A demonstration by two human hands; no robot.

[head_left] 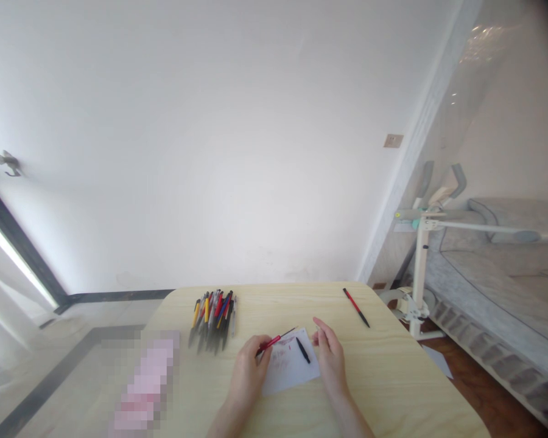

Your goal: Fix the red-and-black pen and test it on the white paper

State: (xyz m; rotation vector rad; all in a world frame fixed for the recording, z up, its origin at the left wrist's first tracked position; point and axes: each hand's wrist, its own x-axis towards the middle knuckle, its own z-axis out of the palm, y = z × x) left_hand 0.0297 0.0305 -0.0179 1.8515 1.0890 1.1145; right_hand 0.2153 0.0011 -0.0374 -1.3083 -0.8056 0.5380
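Note:
My left hand (250,366) pinches a red pen body (269,344) whose thin refill sticks out bare towards the right. Beneath it lies a sheet of white paper (287,378) with reddish scribbles. On the paper's right part rests a black pen barrel piece (302,350), apart from both hands. My right hand (331,359) is at the paper's right edge, thumb and fingers drawn together near the tips. Between them there may be a tiny pale thing, too small to name.
A bunch of pens (212,319) in several colours lies at the table's back left. One red and black pen (356,308) lies at the back right of the wooden table (393,389). A white wall stands behind; exercise equipment (421,261) and a sofa (502,292) are on the right.

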